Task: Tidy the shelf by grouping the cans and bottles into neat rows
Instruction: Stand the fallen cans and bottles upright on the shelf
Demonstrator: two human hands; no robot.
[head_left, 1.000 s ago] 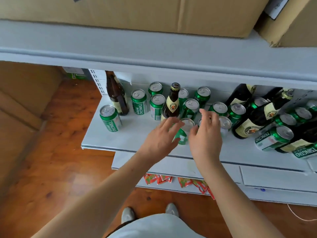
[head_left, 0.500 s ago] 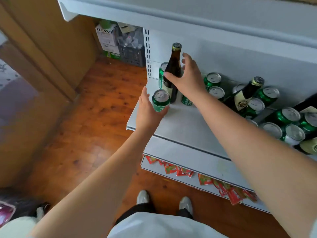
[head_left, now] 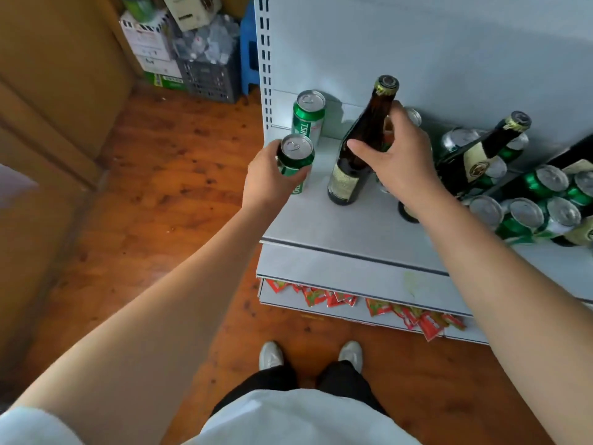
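My left hand [head_left: 266, 178] grips a green can [head_left: 296, 157] near the left front corner of the grey shelf [head_left: 337, 229]. A second green can [head_left: 308, 117] stands upright behind it against the back panel. My right hand [head_left: 398, 159] holds a tall brown bottle [head_left: 359, 146] by its shoulder; the bottle leans slightly, its base on the shelf. Another dark bottle [head_left: 481, 152] leans to the right of my hand. Several green cans [head_left: 526, 216] crowd the shelf's right side, some tipped over. A can behind my right hand is mostly hidden.
The shelf's left edge drops to a wooden floor [head_left: 154, 187]. Red packets [head_left: 330, 297] stick out from a lower shelf. A grey crate [head_left: 208, 78] and boxes [head_left: 150, 49] stand at the back left. A cardboard wall [head_left: 48, 91] runs along the left.
The view has swung left and closer. My left hand now wraps the front can more fully. My right hand has tilted the brown bottle and drawn it slightly forward.
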